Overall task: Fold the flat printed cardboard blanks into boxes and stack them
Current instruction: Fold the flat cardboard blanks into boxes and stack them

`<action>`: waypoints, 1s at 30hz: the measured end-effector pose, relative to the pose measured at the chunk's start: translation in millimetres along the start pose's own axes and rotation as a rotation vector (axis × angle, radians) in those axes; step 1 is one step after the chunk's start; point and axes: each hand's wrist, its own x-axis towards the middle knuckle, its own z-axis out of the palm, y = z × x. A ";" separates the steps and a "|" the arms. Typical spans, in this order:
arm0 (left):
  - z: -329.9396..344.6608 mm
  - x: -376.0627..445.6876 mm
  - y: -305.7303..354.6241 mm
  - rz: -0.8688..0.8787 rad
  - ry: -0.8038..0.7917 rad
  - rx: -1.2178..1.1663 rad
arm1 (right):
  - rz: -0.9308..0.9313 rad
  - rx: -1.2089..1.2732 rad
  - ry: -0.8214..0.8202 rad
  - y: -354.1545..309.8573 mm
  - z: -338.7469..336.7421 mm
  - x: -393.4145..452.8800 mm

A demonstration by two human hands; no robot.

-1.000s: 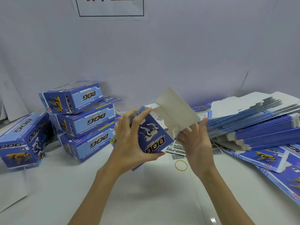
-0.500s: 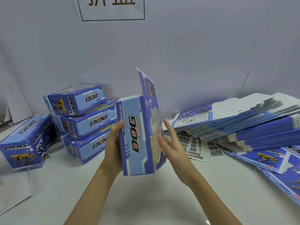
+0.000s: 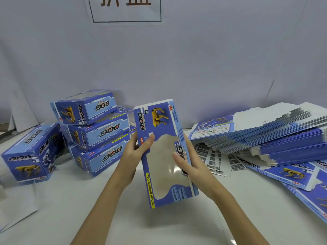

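I hold a blue printed box (image 3: 164, 184) upright over the white table, its clear window panel facing me and its end flap with a yellow dog raised at the top. My left hand (image 3: 137, 152) grips the box's left edge, thumb laid on the front. My right hand (image 3: 188, 162) holds the right side, thumb on the window film. Folded boxes form a stack (image 3: 99, 131) at the left, three high. A thick pile of flat blanks (image 3: 276, 137) lies at the right.
One more folded box (image 3: 30, 154) stands apart at the far left. Loose flat blanks (image 3: 292, 175) and barcode sheets (image 3: 217, 160) spread over the table's right side. A grey backdrop with a framed sign (image 3: 126, 7) rises behind the white table (image 3: 123, 218).
The box has turned in my hands so the window panel now faces me, and the end flap stands upright. Both hands shifted along its sides.
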 end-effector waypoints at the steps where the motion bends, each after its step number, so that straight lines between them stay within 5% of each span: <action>1: -0.8 -0.1 -0.3 -0.013 -0.019 -0.002 | -0.010 0.013 0.008 -2.4 -0.7 0.9; 6: 5.9 -5.3 1.4 -0.054 -0.229 0.072 | -0.008 0.133 0.072 -5.5 -14.1 0.9; 13: 11.4 -1.3 -2.1 -0.013 -0.148 0.133 | -0.020 0.144 0.225 -2.9 -18.7 5.0; 19: -1.4 -1.4 -2.5 -0.235 -0.320 0.227 | 0.017 0.193 0.205 4.2 -28.6 6.6; 26: -2.6 2.4 -6.1 -0.217 -0.264 0.118 | -0.014 0.200 0.305 8.6 -17.3 10.0; 30: -2.5 5.3 -9.9 -0.173 -0.061 0.030 | 0.072 0.209 0.224 7.5 -9.2 6.8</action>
